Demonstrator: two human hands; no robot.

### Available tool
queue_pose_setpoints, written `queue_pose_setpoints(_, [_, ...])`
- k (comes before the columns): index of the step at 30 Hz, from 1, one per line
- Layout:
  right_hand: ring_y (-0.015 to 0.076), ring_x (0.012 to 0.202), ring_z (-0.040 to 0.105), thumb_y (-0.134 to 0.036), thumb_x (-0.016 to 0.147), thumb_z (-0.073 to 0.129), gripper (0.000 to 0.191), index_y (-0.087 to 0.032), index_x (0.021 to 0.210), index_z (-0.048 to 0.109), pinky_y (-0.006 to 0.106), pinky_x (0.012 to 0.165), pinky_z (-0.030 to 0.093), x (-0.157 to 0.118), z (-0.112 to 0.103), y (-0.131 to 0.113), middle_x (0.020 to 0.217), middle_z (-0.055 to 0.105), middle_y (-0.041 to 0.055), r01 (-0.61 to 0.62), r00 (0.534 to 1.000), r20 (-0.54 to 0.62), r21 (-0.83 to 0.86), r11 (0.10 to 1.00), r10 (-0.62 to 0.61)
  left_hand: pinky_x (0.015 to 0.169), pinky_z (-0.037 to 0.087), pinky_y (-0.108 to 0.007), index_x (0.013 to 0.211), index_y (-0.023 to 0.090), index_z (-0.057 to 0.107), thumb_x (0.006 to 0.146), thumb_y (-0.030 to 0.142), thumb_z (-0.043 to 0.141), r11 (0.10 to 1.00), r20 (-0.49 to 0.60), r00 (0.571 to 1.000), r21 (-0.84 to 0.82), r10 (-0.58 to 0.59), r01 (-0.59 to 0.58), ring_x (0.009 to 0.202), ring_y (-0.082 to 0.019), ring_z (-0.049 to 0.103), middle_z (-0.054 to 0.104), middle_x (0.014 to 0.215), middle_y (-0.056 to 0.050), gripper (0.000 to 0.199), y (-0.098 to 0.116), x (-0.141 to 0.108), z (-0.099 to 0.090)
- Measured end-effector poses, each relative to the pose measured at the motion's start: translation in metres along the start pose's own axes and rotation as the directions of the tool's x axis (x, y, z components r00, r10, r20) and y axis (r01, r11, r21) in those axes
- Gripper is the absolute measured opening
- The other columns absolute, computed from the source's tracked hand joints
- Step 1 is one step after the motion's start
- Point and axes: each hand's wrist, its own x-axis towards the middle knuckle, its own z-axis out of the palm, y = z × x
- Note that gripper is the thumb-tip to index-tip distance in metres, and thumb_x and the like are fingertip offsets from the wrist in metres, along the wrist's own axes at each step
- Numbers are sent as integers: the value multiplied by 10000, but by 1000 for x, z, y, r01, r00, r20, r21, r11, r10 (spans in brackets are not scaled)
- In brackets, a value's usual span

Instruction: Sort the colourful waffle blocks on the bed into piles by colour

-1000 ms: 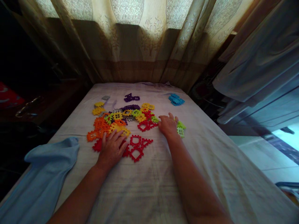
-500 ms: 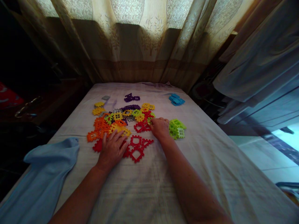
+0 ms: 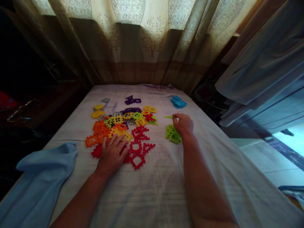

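My right hand (image 3: pixel 183 123) pinches a thin light-green building piece (image 3: pixel 168 117), held edge-on above the green pile (image 3: pixel 173 134). Spread out flat, my left hand (image 3: pixel 112 153) rests on red pieces (image 3: pixel 97 151) and touches the near edge of the mixed heap. Beside its fingertips lie yellow pieces (image 3: pixel 120 133) and orange pieces (image 3: pixel 99 128). Between my hands sit several red openwork pieces (image 3: pixel 137 161), toothed along their edges. More yellow, green, grey and purple pieces overlap farther back in the heap.
Blue pieces (image 3: pixel 178 102) form a pile at the far right, purple ones (image 3: pixel 132 100) at the far middle. A grey piece (image 3: pixel 105 100) lies far left, with yellow pieces (image 3: pixel 98 113) nearer. A light-blue cloth (image 3: pixel 47 171) covers the left edge of the sheet. A curtain (image 3: pixel 137 53) hangs behind.
My right hand has moved right from the heap with a light-green piece in its fingers. Some red pieces at the heap's right side have shifted nearer. My left hand stays on the red pieces.
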Motion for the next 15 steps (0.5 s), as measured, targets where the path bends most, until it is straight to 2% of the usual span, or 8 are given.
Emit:
queue_pose_setpoints(5, [242,1087,633,-256,937,485,347,-297,1168,741,354,888,485,7,7,25,1187,726,59,-63,998,20,-29,998,64,1169,218,-648,1211,266,695,965,427,446,1000,2,1000,-3,-2,2,1376,-335,471,634,1373,-90,385,0,0,-1])
queue_pose_setpoints(15, [258,1194,598,-154,899,444,425,-297,1149,755,411,972,458,7,2,23,1259,702,57,-67,984,160,-57,996,75,1168,217,-648,1224,267,688,974,433,426,1000,14,1000,6,4,-4,1384,-331,465,623,1389,-93,399,-1,0,-1])
